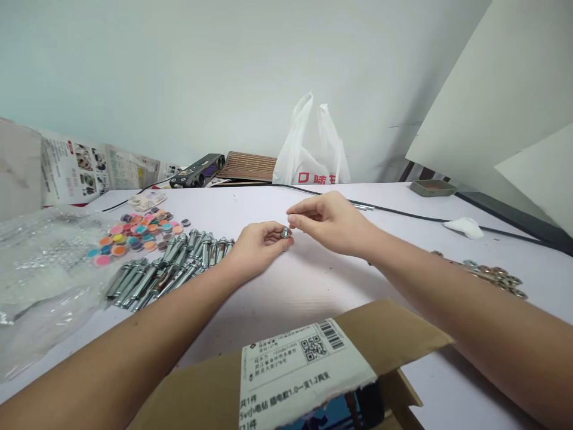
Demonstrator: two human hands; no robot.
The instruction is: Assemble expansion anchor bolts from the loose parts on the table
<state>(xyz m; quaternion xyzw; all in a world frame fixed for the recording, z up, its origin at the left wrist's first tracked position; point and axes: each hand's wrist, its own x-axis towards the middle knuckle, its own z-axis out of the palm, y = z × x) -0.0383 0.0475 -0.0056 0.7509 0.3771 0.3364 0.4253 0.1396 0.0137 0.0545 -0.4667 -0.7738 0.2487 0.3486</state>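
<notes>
My left hand (262, 248) is closed around an expansion bolt (285, 232); only its shiny metal end shows between thumb and forefinger, the rest hidden in the hand. Just right of it and slightly higher, my right hand (333, 224) has its thumb and forefinger drawn together in a pinch. Whatever lies between those fingertips is too small to make out. Beside my left wrist lies a pile of expansion bolts (154, 278), silvery with nuts and sleeves on them. Several nuts (501, 278) lie partly behind my right forearm.
Colourful round caps (138, 230) lie scattered behind the bolts, with clear plastic bags (49, 257) at the left. An open cardboard box (389, 328) stands at the front edge. A white carrier bag (308, 155), a black cable (394, 212) and a small tray (432, 188) are farther back.
</notes>
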